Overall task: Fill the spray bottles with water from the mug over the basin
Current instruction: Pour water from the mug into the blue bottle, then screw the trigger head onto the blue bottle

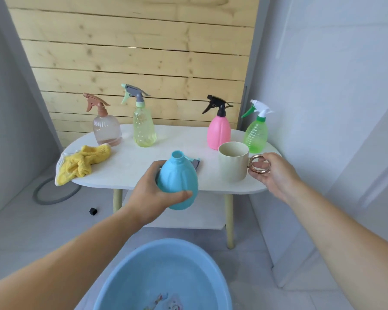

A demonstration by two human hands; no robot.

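Near the centre of the frame the left hand (154,193) wraps around a light blue bottle (178,181), thumb across its lower front and fingers behind it. The bottle has no sprayer on it; its open neck points up and slightly left. Just behind it, on the white tabletop (130,166), lies a detached spray head (195,162), mostly hidden by the bottle.

To the right of centre the right hand (271,173) pinches the gold ring handle of a cream mug (233,161), which stands upright on the tabletop near its front edge. The angle does not show what is inside the mug.

Along the back of the tabletop stand four capped spray bottles: a clear one with a brown sprayer (106,128) at the left, a yellow-green one with a grey and mint sprayer (143,128) beside it, a pink one with a black sprayer (218,130) right of centre, and a green one with a white sprayer (255,135) at the far right, just behind the mug. A crumpled yellow cloth (83,163) hangs over the left end of the tabletop.

At the bottom centre of the frame a light blue basin (121,276) sits on the floor, below the tabletop and between the two forearms. A small black cube (93,211) and a grey ring (54,193) lie on the floor at the left.
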